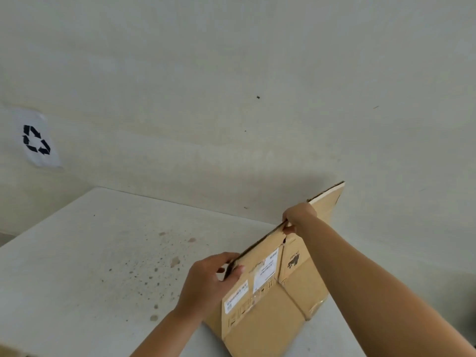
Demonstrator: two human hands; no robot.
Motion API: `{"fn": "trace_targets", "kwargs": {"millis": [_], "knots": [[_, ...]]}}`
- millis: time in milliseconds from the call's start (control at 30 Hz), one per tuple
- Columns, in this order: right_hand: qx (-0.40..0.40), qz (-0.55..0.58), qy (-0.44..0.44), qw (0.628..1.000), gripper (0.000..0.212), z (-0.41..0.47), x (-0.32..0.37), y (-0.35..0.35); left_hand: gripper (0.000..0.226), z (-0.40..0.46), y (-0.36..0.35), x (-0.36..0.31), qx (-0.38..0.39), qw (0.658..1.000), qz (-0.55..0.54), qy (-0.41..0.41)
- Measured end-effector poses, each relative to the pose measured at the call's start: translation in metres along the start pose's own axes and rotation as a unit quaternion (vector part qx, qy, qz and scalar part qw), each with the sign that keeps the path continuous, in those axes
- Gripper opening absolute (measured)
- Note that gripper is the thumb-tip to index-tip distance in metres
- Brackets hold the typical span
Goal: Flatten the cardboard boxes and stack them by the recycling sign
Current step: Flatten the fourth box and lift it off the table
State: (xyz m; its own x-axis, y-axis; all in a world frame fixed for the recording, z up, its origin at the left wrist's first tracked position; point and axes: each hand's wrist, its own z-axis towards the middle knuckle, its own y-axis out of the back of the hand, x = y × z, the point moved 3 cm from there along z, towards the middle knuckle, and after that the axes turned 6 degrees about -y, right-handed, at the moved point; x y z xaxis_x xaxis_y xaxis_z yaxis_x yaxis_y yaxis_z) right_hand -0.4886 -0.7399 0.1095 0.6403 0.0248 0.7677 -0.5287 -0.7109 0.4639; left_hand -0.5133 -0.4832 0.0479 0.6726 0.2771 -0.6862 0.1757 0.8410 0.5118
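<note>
Low in the right of the frame, your left hand (206,282) and right hand (298,217) pinch the top edge of the flat cardboard box (270,305), standing on the table (90,253). Far upper left hangs the recycling sign (37,140), nearer your left hand.

Flattened box (273,292) on edge on table (90,253) at right, recycling sign (37,140) on wall (231,73) far left

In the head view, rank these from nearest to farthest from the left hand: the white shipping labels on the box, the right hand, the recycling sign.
From the left hand:
1. white shipping labels, just right of the thumb on the cardboard box.
2. right hand, farther up along the same top edge.
3. recycling sign, far left on the wall.
</note>
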Motion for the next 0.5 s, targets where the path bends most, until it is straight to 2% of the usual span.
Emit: {"fn": "trace_targets", "kwargs": {"millis": [67,100,200,367,500], "knots": [[-0.001,0.046,0.004,0.999,0.009,0.001,0.018,0.009,0.031,0.003,0.006,0.002,-0.02,1.0,-0.015,0.016],[0.004,0.046,0.037,0.998,0.006,-0.004,0.031,0.012,0.026,0.005,0.009,0.003,-0.028,0.999,-0.019,0.019],[0.019,0.123,0.073,0.99,0.02,-0.026,0.067,0.024,0.027,0.012,0.022,0.01,-0.048,0.998,-0.012,0.04],[0.092,0.207,0.091,0.97,0.022,-0.062,0.112,0.045,0.03,0.014,0.058,0.026,-0.049,0.992,0.064,0.094],[0.13,0.213,0.091,0.964,0.02,-0.074,0.118,0.053,0.023,0.028,0.105,0.022,-0.067,0.987,0.118,0.083]]}}
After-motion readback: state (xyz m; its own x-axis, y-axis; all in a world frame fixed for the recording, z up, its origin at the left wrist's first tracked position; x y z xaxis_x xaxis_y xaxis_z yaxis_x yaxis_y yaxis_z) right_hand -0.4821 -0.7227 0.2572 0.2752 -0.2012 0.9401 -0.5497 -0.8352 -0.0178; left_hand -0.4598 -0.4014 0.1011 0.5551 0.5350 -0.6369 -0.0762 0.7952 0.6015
